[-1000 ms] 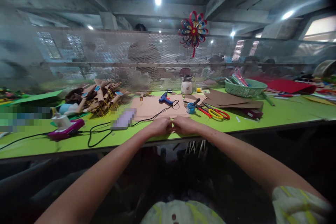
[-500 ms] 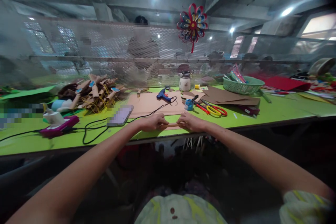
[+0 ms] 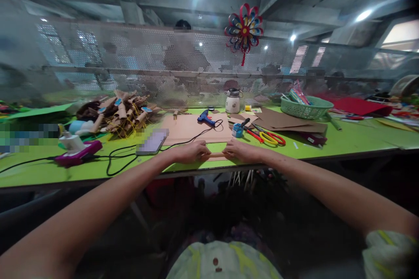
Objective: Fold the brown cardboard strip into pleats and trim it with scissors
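Observation:
Both my hands pinch a narrow strip of brown paper low over the table's front edge. It looks rolled or folded, but its exact form is too small to tell. My left hand has closed fingers on the strip's left end. At the right end, my right hand is closed in the same way. Just beyond them lie flat sheets of tan paper, with a blue glue gun resting on top. A small blue jar with a dark-handled tool in it stands beyond my right hand.
Scissors with red and yellow handles lie right of the jar. A phone, black cables and a purple power strip are at left, before a pile of paper rolls. A green basket and white bottle stand farther back.
The view has shifted slightly, so the tabletop things appear a little to the right. Both hands keep hold of the paper strip, nearly in the same place.

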Available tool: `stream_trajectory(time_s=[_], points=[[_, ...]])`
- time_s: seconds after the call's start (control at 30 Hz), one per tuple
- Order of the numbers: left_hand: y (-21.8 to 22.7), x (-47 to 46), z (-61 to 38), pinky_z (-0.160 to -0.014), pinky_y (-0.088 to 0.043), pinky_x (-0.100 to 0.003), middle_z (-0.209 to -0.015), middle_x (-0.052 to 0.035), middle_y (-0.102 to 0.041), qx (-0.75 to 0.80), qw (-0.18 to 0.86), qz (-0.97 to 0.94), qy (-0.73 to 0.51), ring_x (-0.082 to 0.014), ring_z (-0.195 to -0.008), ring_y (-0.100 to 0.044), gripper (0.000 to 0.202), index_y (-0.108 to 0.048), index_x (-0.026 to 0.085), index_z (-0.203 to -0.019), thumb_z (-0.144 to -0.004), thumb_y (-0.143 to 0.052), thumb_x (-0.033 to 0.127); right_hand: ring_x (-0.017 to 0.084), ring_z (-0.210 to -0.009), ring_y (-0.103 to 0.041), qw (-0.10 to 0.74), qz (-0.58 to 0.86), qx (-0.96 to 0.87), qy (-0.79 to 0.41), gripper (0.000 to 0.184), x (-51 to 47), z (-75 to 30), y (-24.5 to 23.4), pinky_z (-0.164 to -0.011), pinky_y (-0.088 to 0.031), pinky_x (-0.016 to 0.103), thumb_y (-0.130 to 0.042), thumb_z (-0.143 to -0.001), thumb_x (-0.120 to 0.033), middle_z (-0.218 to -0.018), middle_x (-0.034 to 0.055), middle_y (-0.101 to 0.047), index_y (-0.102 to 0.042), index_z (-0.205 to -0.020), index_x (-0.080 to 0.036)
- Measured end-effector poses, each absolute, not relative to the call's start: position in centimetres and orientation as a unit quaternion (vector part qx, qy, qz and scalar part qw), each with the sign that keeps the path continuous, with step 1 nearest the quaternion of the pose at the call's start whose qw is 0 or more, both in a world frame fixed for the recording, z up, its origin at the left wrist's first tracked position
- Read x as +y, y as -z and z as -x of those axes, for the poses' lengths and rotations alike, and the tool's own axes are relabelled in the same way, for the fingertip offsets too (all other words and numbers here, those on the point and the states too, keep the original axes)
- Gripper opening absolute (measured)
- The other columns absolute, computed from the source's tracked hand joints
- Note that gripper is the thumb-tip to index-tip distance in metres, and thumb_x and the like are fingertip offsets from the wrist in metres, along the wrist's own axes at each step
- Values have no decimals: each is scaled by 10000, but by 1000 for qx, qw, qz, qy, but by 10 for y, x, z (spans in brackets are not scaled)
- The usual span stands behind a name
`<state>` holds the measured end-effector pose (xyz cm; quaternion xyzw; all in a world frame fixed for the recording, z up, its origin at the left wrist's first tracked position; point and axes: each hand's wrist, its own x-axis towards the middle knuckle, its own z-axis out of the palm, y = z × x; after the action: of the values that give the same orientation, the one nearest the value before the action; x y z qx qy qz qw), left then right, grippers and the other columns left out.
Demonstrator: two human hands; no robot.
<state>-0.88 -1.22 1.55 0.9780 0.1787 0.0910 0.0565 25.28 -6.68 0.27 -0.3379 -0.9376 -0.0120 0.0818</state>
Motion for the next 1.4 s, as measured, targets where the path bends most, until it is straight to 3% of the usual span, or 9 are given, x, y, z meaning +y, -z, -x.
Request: stream_trajectory(time_s=[0.17,0.3,0.53,0.7,0.87,1.07,1.3,1.4], points=[[-8,-18,-9,-651,-398,-242,-795,-58,-566,217,-2,-972,-94,-155,-705,-528,194,-638,144,-785,-847,-504,270,199,-789,-556,28,409,-909,83,213,-67,-221,-10,-690,-345,273,-523,-886,-281,-817,118,-638,-653,-835,-121],[0,-24,-24,-666,-406,-283,-787,-95,-606,277,-68,-952,-115,-209,-751,-561,266,-626,139,-775,-857,-511,364,220,-802,-573,32,462,-881,101,251,-67,-206,-8,-645,-325,278,-496,-901,-319,-847,139,-652,-634,-843,-117],[-14,-28,-15,-670,-402,-261,-816,-74,-605,262,5,-962,-84,-184,-756,-553,116,-629,138,-820,-803,-522,180,187,-805,-514,50,424,-904,13,83,-69,-232,-9,-641,-318,257,-517,-852,-164,-863,97,-616,-596,-860,-141],[-16,-20,-3,-709,-402,-246,-868,-70,-573,209,45,-974,-72,-172,-788,-541,178,-650,147,-920,-825,-499,152,180,-853,-471,80,369,-926,-1,205,-73,-244,-6,-727,-345,258,-496,-784,-42,-947,92,-566,-581,-945,-135],[-20,-19,5,-751,-388,-251,-934,-76,-551,147,14,-988,-52,-181,-848,-523,327,-590,170,-1138,-833,-484,122,187,-876,-454,80,334,-939,6,244,-74,-249,-7,-767,-366,270,-497,-759,-23,-930,88,-538,-580,-963,-129],[-29,-27,8,-696,-363,-240,-826,-55,-522,109,-8,-993,-45,-159,-748,-479,155,-614,156,-884,-820,-489,91,204,-925,-450,50,289,-955,39,227,-76,-251,-11,-806,-382,287,-490,-821,-76,-942,100,-540,-570,-1028,-124],[-26,-32,12,-691,-364,-250,-850,-62,-521,103,-44,-992,-63,-167,-769,-477,244,-604,163,-1035,-836,-476,105,223,-950,-445,45,287,-953,91,369,-77,-252,-4,-812,-389,310,-516,-790,-62,-986,122,-550,-525,-1156,-101],[-24,-36,13,-693,-371,-253,-865,-62,-519,119,-54,-988,-81,-166,-774,-480,231,-604,165,-1033,-834,-494,126,198,-896,-463,55,303,-948,77,304,-77,-250,-4,-773,-383,282,-506,-796,-48,-937,100,-551,-563,-1088,-114]])
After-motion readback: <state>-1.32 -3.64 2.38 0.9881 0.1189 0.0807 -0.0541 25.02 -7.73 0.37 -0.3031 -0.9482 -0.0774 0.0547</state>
